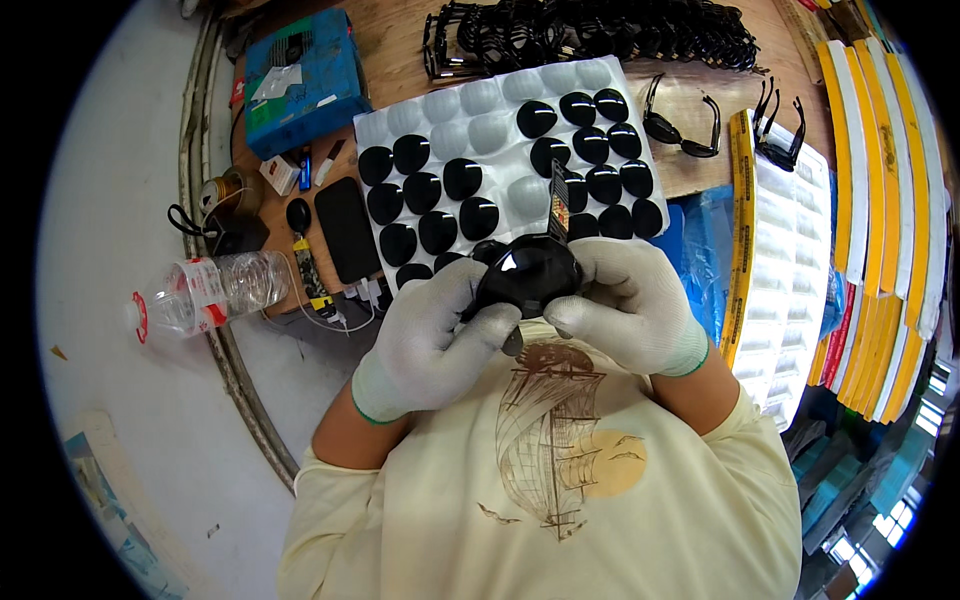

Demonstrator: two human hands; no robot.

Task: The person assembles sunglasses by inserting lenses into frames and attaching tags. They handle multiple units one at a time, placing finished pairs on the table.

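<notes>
Black sunglasses (530, 275) lie between left hand (430, 335) and right hand (637, 308); each curls inward, pinching an edge.

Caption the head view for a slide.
White-gloved left hand and right hand hold dark sunglasses near a partly filled white tray of black lenses on a wooden table.

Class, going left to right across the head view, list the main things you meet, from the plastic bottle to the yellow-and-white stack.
Clear plastic bottle, black phone, left hand, black sunglasses, right hand, yellow-edged white tray, yellow-and-white stack.
</notes>
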